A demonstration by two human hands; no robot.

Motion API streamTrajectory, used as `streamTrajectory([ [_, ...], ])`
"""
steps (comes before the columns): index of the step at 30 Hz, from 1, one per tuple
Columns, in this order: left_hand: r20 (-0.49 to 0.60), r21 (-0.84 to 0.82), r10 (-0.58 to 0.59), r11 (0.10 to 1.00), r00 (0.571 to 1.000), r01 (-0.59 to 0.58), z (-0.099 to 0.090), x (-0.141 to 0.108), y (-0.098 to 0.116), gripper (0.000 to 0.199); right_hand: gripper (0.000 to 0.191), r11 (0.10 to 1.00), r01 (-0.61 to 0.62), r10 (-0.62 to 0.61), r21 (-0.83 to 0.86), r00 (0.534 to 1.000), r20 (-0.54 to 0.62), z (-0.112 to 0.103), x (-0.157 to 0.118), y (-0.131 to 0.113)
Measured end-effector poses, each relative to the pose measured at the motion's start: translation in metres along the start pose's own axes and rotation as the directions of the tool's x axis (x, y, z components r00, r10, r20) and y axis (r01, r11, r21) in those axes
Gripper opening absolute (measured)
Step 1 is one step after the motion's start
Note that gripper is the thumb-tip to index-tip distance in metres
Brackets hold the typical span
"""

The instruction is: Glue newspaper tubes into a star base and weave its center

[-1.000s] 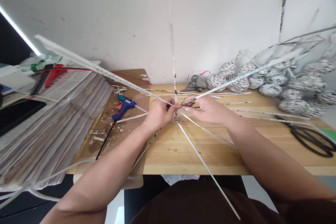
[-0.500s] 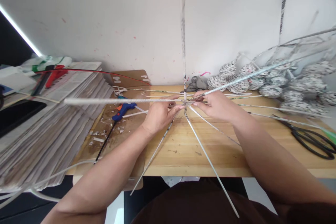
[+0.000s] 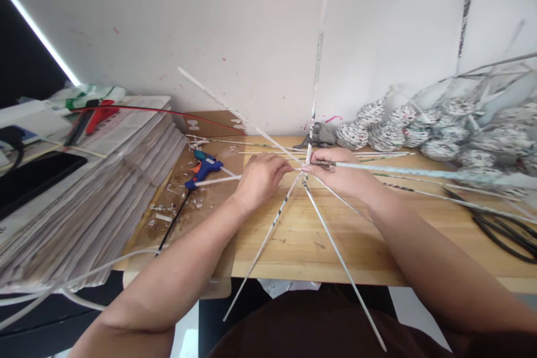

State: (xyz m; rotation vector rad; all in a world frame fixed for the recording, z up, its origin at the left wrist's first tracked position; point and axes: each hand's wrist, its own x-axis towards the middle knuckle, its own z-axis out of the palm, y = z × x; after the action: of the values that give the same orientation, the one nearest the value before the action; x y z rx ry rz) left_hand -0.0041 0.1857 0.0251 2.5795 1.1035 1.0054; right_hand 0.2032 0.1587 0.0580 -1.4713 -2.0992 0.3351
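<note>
Several rolled newspaper tubes [image 3: 339, 260] cross at one point above the table's middle and fan out like spokes. My right hand [image 3: 346, 172] is closed around the crossing, thumb and fingers pinching it from the right. Just left of the crossing, my left hand [image 3: 262, 176] is closed, its fingertips pinching a thin piece of paper tube there; the fingers partly hide it. One tube [image 3: 235, 112] slants up to the left. Another tube [image 3: 316, 72] stands nearly upright, and a pale blue one [image 3: 403, 170] runs right, over my right hand.
Loose paper tubes lie on the wooden table [image 3: 277, 260]. A blue glue gun [image 3: 205, 170] rests on scrap-littered cardboard at left, beside stacked newspapers [image 3: 96, 201] with a phone [image 3: 42, 182]. Woven paper gourd shapes [image 3: 361, 126] line the wall at right. Black scissors [image 3: 503, 229] lie near the right edge.
The tube pointing left has swung up into a slant. The pale blue tube has dropped closer to level, and the upright tube leans right. My left fingers have drawn slightly back from the crossing.
</note>
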Motion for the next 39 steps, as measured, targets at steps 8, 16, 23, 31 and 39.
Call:
streamTrajectory([
  [8, 0.049, -0.177, -0.033, 0.983, 0.998, 0.042, 0.002, -0.002, 0.003, 0.031, 0.026, 1.0, 0.022, -0.02, -0.017, 0.997, 0.081, 0.011, -0.001, -0.007],
  [16, 0.08, -0.364, -0.198, 0.907, 0.977, 0.213, 0.006, -0.004, 0.003, 0.02, 0.022, 0.994, 0.002, -0.023, 0.112, 0.982, 0.186, 0.002, 0.001, 0.003],
  [23, 0.234, -0.486, -0.172, 0.832, 0.957, 0.269, 0.004, -0.002, 0.005, 0.028, 0.016, 0.994, 0.098, -0.089, -0.053, 0.985, 0.151, -0.005, -0.002, -0.003],
  [31, 0.004, -0.235, -0.08, 0.969, 0.997, 0.079, -0.003, -0.003, 0.009, 0.017, 0.018, 0.991, 0.128, -0.133, 0.047, 0.98, 0.146, -0.011, -0.003, -0.006],
  [39, -0.044, -0.164, -0.028, 0.986, 0.999, 0.02, -0.004, -0.007, 0.016, 0.017, 0.017, 0.996, 0.065, -0.073, 0.061, 0.985, 0.157, -0.013, -0.003, -0.005],
])
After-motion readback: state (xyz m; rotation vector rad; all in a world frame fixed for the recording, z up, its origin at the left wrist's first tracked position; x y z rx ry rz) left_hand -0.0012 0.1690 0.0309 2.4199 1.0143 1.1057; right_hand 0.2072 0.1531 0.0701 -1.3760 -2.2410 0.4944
